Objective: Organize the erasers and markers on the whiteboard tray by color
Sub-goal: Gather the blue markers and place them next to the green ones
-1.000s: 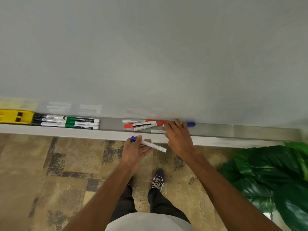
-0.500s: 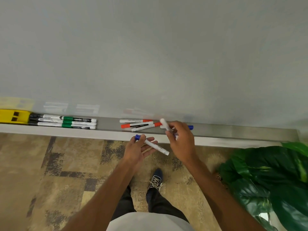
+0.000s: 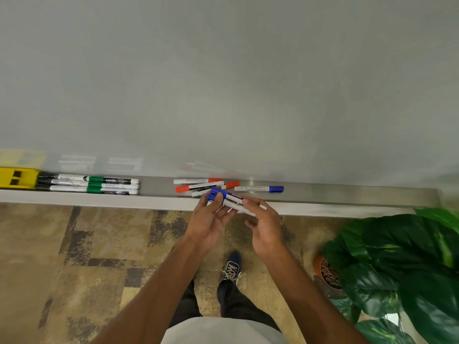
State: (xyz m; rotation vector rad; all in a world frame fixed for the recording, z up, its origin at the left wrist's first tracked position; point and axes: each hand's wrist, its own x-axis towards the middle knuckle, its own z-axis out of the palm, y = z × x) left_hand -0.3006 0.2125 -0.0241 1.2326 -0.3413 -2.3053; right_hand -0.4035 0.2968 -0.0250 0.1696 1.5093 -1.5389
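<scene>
Two blue markers were held together in the left hand at frame centre, just below the front lip of the whiteboard tray; the thumb was curled over the caps, so that hand was recorded as grasping them. The right hand was seen just right of it, its fingers laid loosely over the white barrel ends; whether a pinch was applied could not be told. A third blue marker was noted lying flat on the tray, above the right fingers and apart from them, long axis along the tray, cap to the right. The right hand was judged the nearer, so a short reach up-frame would be called for. The red markers lay loosely crossed just left of it, the green markers and yellow eraser at far left.
</scene>
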